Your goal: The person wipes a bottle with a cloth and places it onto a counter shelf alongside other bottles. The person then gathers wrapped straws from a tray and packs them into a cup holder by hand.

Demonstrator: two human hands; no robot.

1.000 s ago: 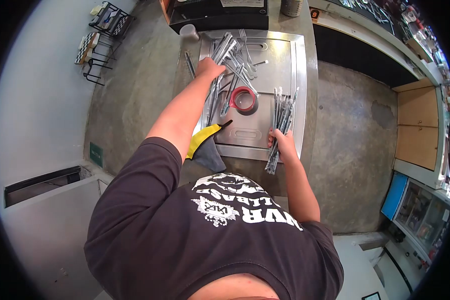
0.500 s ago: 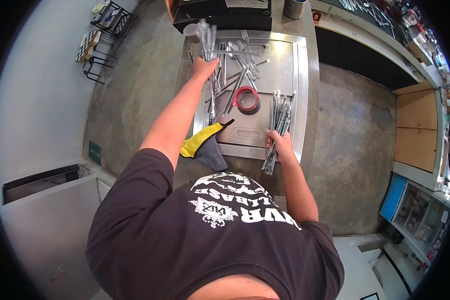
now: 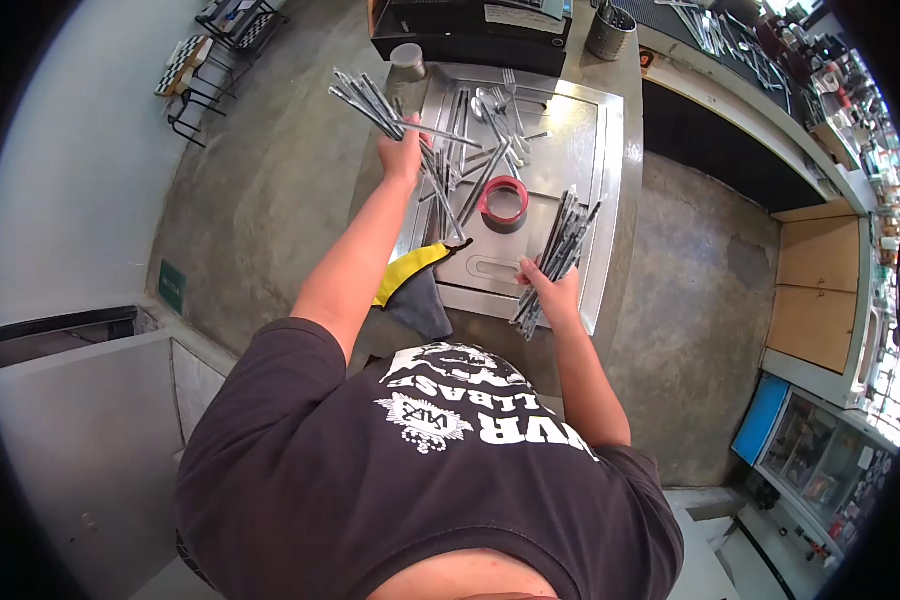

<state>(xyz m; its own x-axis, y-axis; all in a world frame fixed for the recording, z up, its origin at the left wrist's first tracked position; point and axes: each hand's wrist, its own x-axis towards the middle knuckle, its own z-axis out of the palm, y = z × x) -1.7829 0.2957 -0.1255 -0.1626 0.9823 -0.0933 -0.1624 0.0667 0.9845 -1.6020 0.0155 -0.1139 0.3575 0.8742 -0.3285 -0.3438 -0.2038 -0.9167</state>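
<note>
My left hand [image 3: 402, 152] is closed round a bundle of long silvery metal pieces [image 3: 365, 103] above the left edge of a steel panel [image 3: 575, 130]. In my right hand [image 3: 553, 284] is another bundle of thin metallic pieces [image 3: 568, 230], held over the panel's lower right. Between the hands stands a red-rimmed cup [image 3: 505, 203]. Loose cutlery, with forks and spoons [image 3: 484, 108], lies behind and left of the cup. A yellow and grey cloth [image 3: 415, 290] rests at the panel's front left corner.
A black box [image 3: 470, 35] and a small lidded jar [image 3: 408, 62] stand at the back. A perforated metal holder [image 3: 610, 35] is at the back right. More utensils [image 3: 715, 30] lie on the far right counter. Small tables and chairs [image 3: 185, 70] are at the upper left.
My left hand has drawn back slightly, and its bundle now tilts out to the left past the panel edge. My right hand's bundle leans more to the right. The view has shifted a little.
</note>
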